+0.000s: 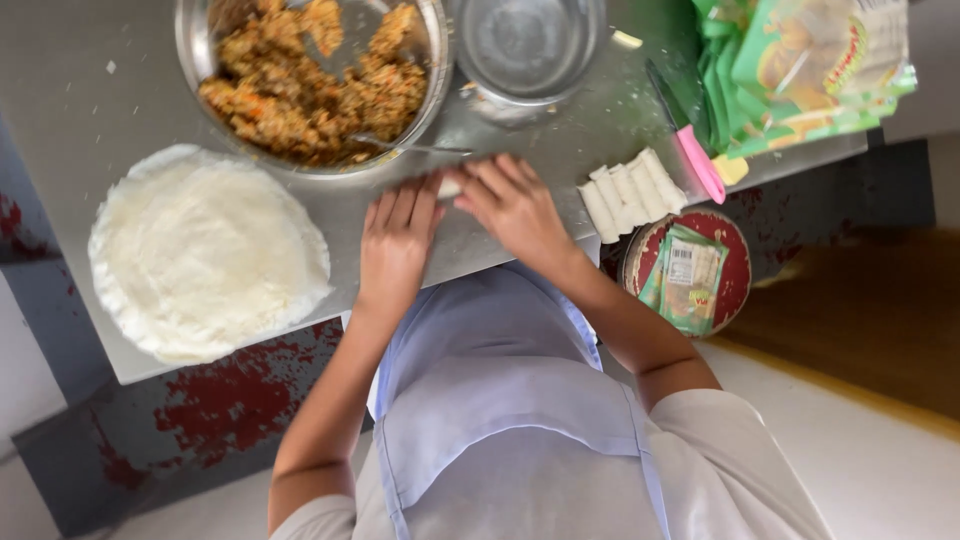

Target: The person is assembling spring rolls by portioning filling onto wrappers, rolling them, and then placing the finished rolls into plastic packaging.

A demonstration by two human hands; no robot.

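My left hand (pixel 396 242) and my right hand (pixel 513 206) lie side by side on the grey metal table (pixel 80 120), fingers curled over a small white roll (pixel 450 187) that shows between them. Most of the roll is hidden under the fingers. Just beyond the hands stands a steel bowl (pixel 192 60) full of brown minced filling (pixel 305 85), with a spoon (pixel 405 148) resting in it. A round stack of thin white wrappers (pixel 205 255) lies to the left of my left hand. Several finished white rolls (pixel 630 193) lie in a row to the right of my right hand.
An empty steel bowl (pixel 527 50) stands behind the hands. A knife with a pink handle (pixel 690 150) lies beside green food packets (pixel 800 70) at the right. Below the table edge a round red stool (pixel 688 268) holds packets. The floor is stained red.
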